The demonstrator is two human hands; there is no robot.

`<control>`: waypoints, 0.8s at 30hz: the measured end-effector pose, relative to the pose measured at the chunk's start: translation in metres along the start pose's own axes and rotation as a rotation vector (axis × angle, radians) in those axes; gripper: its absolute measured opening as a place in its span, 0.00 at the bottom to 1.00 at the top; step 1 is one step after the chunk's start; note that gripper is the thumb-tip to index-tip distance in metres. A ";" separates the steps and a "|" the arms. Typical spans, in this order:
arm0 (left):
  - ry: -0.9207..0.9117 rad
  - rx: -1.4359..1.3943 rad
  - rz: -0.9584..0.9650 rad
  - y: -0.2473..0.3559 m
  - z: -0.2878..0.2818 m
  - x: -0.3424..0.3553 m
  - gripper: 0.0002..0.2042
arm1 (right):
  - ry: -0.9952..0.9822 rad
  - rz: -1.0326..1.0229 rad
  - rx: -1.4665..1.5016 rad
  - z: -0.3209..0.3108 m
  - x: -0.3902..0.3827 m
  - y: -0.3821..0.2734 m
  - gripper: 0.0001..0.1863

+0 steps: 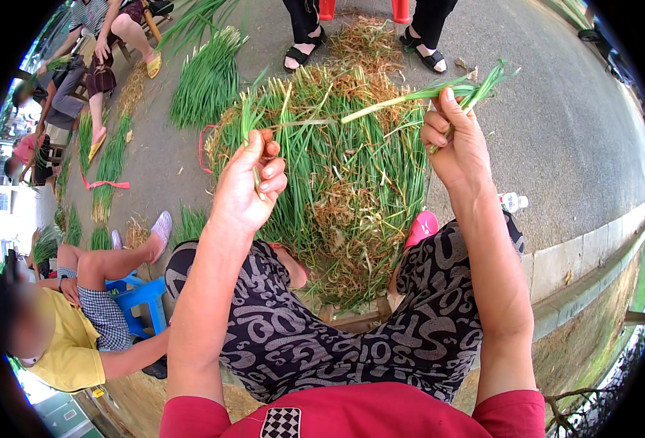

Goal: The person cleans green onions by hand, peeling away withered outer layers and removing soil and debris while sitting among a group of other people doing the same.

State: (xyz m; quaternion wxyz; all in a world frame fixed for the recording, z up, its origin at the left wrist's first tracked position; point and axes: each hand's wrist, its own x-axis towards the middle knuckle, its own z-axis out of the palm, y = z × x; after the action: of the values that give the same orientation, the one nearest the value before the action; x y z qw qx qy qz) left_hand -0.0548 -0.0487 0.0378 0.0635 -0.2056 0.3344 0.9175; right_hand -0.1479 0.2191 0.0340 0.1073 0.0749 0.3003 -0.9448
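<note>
My left hand [249,182] pinches a few thin green stalks [248,117] that stick up above its fingers. My right hand [454,139] grips a green onion stalk [417,93] whose pale end points left and whose leafy end fans out to the right. Both hands hover above a big heap of green onions [337,175] mixed with dry yellow trimmings, lying on the ground in front of my knees in patterned grey trousers [322,343].
A person in a yellow shirt sits on a blue stool [140,296] at my left. Another person's sandalled feet [304,51] stand beyond the heap. More green onion bundles [209,77] lie on the grey pavement. A concrete kerb [585,255] runs on the right.
</note>
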 end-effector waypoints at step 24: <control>0.173 -0.382 0.285 0.050 -0.028 -0.001 0.20 | -0.002 -0.058 0.083 -0.011 0.010 -0.024 0.08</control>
State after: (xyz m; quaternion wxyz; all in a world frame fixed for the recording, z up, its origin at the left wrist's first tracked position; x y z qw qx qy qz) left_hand -0.0573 -0.1051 0.0480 -0.1356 -0.2423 0.1846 0.9428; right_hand -0.1622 0.2431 0.0361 0.0770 0.0698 0.2628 -0.9592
